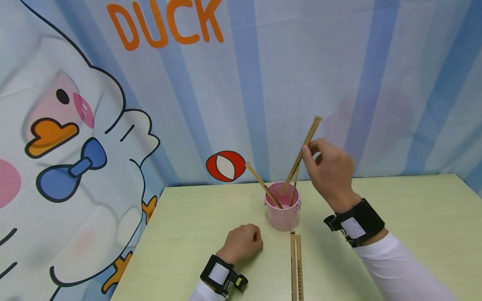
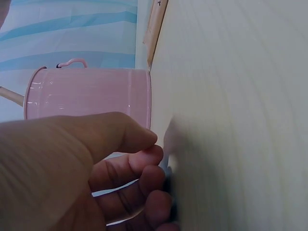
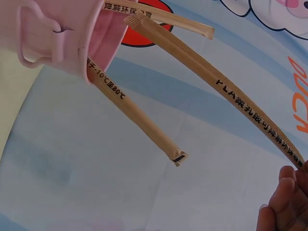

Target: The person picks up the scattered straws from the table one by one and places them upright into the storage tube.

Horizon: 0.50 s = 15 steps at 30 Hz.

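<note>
My right hand [image 1: 333, 169] pinches a paper-wrapped straw [image 1: 311, 130] between thumb and fingers. The straw slants, its lower end at the mouth of a small pink bucket [image 1: 283, 219]. Inside the bucket lean two more wrapped straws, one tilted left [image 1: 256, 174] and one on the right [image 3: 134, 115]. In the right wrist view the held straw [image 3: 207, 72] has dark printing along it. On the table in front of the bucket, my left hand [image 1: 242, 243] rests with fingers loosely curled, holding nothing; the left wrist view shows the bucket wall [image 2: 96, 94] just beyond it.
Two wrapped straws [image 1: 293, 267] lie side by side on the pale table [image 1: 180, 234], in front of the bucket and right of my left hand. Behind the table hangs a blue striped cloth [image 1: 301, 62] with a printed duck.
</note>
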Motion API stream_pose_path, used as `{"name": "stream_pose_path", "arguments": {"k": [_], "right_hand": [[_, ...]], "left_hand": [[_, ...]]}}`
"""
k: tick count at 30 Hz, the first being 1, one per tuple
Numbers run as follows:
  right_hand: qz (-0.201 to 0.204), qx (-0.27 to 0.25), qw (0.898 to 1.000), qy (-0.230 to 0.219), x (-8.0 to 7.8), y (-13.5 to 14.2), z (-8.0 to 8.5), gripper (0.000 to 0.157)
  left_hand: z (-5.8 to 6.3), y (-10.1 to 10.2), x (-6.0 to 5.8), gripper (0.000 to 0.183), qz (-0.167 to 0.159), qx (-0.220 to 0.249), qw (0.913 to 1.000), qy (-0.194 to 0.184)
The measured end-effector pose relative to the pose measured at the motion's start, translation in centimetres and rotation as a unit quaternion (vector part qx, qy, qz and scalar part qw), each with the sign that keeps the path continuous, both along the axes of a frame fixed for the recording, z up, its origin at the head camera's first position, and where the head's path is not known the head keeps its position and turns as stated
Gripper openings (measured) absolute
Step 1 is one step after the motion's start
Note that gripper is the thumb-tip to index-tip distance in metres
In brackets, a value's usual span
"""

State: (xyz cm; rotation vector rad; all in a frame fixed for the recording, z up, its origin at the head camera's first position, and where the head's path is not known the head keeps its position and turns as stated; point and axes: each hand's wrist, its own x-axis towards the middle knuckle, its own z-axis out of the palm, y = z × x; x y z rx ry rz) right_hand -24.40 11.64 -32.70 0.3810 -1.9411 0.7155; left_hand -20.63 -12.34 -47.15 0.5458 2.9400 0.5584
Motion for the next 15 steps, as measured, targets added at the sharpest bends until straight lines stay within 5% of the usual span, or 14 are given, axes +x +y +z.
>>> {"name": "stream_pose_path", "arguments": {"k": [15], "right_hand": [[-0.006, 0.027, 0.996, -0.088, -0.9, -0.6, -3.7, 0.019]], "left_hand": [[-0.2, 0.0, 0.1, 0.015, -0.004, 0.001, 0.9999, 0.017]]}}
